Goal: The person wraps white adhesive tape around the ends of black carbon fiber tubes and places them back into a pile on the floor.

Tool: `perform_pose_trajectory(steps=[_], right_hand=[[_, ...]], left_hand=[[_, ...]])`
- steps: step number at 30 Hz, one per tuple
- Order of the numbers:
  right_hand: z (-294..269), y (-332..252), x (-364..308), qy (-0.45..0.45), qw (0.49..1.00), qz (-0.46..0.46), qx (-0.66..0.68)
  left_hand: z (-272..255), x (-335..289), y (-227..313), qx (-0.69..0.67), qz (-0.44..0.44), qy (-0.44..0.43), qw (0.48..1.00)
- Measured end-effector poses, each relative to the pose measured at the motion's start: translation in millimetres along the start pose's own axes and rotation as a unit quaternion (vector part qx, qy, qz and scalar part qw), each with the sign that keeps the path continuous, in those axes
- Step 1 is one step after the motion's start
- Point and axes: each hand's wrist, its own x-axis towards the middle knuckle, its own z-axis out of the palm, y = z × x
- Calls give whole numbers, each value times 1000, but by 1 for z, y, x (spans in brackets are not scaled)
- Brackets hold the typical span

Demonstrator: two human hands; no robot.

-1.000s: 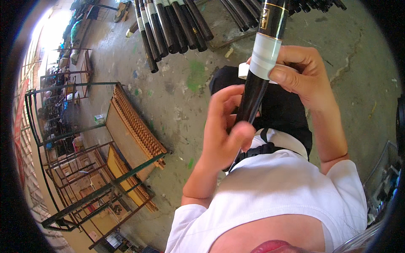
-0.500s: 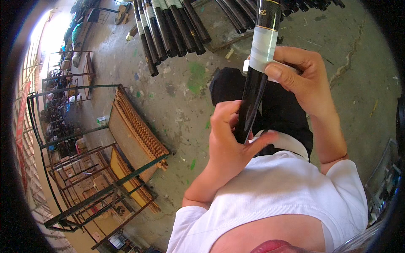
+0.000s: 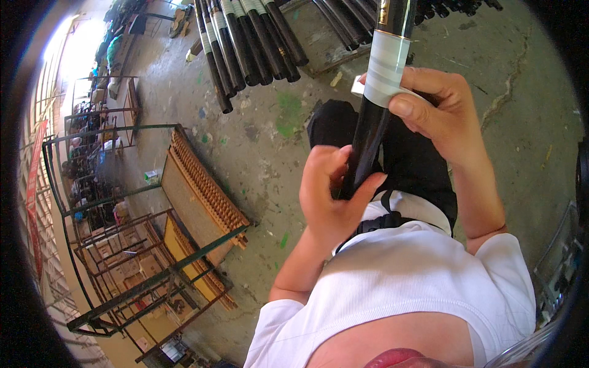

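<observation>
A black pole (image 3: pixel 368 135) is held at a slant, its upper part running out of the top of the frame right of centre and its lower end lying in the left hand (image 3: pixel 325 193). A whitish band (image 3: pixel 385 67) is seen around it, and behind that a white piece (image 3: pixel 357 86) juts out to the left. By the right hand (image 3: pixel 438 110), the lower right edge of the band is pinched between thumb and fingers. The lower end is cupped by the left fingers and thumb; how firmly it is pressed cannot be told. The step in hand is judged to be the wrapping or smoothing of the band. For the next move, a steady pole, slowly turned from below, and even tension at the right seem called for, lest the edge be creased. Farther out, similar dark poles (image 3: pixel 248 52) are laid in the upper middle of the frame, some banded likewise, and a dark metal rack (image 3: pixel 178 264) is seen at the left, above the concrete floor (image 3: pixel 264 172).
</observation>
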Motion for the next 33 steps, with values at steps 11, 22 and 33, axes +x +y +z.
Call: perform_pose_trajectory(steps=[11,22,33], right_hand=[[-2,-4,-2,6,1000,16,13],[3,-4,-1,26,999,-21,-5],[6,-8,-5,56,996,-51,-50]], left_hand=[[6,-2,4,-229,-104,-37,967],[5,-3,8,-175,-90,22,980],[0,2,4,-30,31,21,999]])
